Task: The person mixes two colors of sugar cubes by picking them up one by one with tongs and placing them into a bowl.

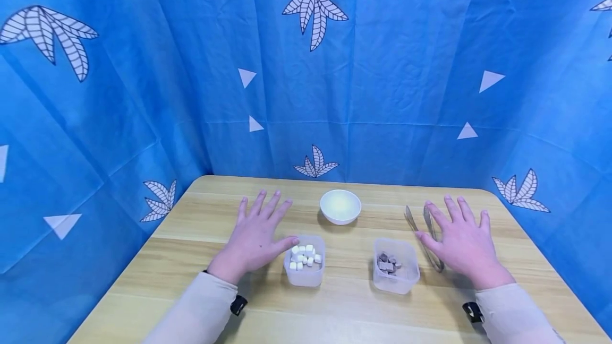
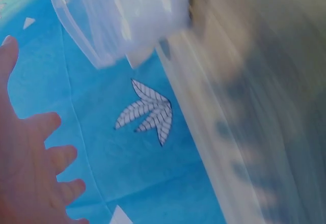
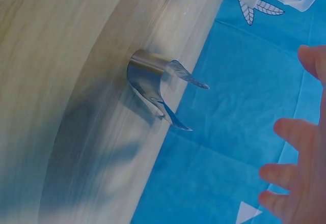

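Left hand (image 1: 254, 239) and right hand (image 1: 462, 242) are spread at an apparent start; tongs (image 3: 145, 75) beside the latter must presumably be grasped.

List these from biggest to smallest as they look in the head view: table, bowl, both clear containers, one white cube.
1. Table
2. Left container and right container: too alike to rank
3. Bowl, slightly smaller here, but farther from the camera
4. White cube
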A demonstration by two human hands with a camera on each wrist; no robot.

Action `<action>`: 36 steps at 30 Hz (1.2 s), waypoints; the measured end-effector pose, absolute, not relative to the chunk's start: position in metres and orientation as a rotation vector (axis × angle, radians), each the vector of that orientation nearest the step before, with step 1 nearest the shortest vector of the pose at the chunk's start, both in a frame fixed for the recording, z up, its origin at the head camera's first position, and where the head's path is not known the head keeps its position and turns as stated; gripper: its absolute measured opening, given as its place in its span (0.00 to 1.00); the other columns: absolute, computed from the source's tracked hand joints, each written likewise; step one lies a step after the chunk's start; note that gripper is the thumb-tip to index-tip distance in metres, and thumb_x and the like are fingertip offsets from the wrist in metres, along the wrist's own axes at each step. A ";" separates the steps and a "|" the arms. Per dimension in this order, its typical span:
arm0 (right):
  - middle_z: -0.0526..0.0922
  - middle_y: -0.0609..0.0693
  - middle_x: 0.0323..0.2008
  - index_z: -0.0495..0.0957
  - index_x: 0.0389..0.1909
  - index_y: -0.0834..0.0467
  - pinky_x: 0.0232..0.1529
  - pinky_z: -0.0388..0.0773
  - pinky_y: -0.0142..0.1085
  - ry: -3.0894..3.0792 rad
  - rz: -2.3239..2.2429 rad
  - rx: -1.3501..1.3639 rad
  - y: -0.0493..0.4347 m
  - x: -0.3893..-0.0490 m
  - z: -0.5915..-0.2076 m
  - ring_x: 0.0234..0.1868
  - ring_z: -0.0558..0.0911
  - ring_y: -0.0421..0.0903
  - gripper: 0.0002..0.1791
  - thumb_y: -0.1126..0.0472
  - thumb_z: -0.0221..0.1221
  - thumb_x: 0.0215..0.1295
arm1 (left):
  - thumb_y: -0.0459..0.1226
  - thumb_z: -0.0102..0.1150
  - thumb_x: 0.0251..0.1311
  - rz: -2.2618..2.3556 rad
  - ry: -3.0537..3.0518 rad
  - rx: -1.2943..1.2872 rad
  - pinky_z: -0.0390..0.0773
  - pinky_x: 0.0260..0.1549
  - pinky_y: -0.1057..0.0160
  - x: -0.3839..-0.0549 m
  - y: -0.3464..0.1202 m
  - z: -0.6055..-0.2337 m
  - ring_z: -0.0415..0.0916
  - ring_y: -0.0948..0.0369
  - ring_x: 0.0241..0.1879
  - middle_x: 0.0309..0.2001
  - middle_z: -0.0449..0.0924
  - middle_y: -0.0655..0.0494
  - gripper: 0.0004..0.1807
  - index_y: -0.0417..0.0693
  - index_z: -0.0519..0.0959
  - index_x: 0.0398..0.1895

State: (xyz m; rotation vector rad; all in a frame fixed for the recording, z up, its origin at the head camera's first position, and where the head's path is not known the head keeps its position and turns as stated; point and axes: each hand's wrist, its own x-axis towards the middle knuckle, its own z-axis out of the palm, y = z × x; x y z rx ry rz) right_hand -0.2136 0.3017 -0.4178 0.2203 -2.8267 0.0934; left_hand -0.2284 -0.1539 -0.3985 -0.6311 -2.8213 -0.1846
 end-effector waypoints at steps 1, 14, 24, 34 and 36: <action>0.53 0.71 0.75 0.61 0.77 0.51 0.64 0.28 0.76 -2.827 0.097 0.218 0.302 -0.214 -0.418 0.74 0.47 0.73 0.47 0.24 0.46 0.67 | 0.74 0.43 0.62 -0.186 -2.820 -0.642 0.28 0.70 0.33 -0.227 -0.151 -0.398 0.37 0.43 0.79 0.81 0.43 0.53 0.49 0.62 0.53 0.81; 0.55 0.72 0.73 0.61 0.77 0.53 0.62 0.31 0.79 -2.855 0.143 0.223 0.306 -0.217 -0.427 0.72 0.50 0.74 0.46 0.27 0.50 0.68 | 0.74 0.43 0.61 -0.338 -2.815 -0.867 0.28 0.72 0.37 -0.209 -0.107 -0.393 0.35 0.47 0.79 0.81 0.43 0.57 0.51 0.61 0.51 0.82; 0.57 0.73 0.71 0.60 0.77 0.53 0.62 0.34 0.79 -2.913 0.221 0.210 0.308 -0.218 -0.426 0.69 0.56 0.75 0.47 0.28 0.52 0.67 | 0.77 0.39 0.59 -0.463 -2.765 -1.049 0.36 0.73 0.39 -0.197 -0.074 -0.392 0.36 0.48 0.79 0.81 0.45 0.54 0.54 0.61 0.47 0.82; 0.68 0.75 0.63 0.60 0.77 0.57 0.56 0.55 0.78 -2.967 0.282 0.207 0.310 -0.223 -0.428 0.59 0.67 0.78 0.48 0.29 0.55 0.66 | 0.71 0.55 0.57 -0.632 -2.738 -1.218 0.43 0.73 0.45 -0.189 -0.040 -0.402 0.35 0.54 0.79 0.81 0.41 0.59 0.57 0.61 0.43 0.83; 0.70 0.75 0.60 0.60 0.76 0.60 0.51 0.62 0.76 -2.977 0.288 0.206 0.311 -0.224 -0.430 0.57 0.69 0.77 0.49 0.30 0.55 0.66 | 0.70 0.60 0.55 -0.661 -2.735 -1.240 0.46 0.73 0.46 -0.188 -0.032 -0.405 0.35 0.56 0.79 0.81 0.41 0.60 0.59 0.62 0.42 0.83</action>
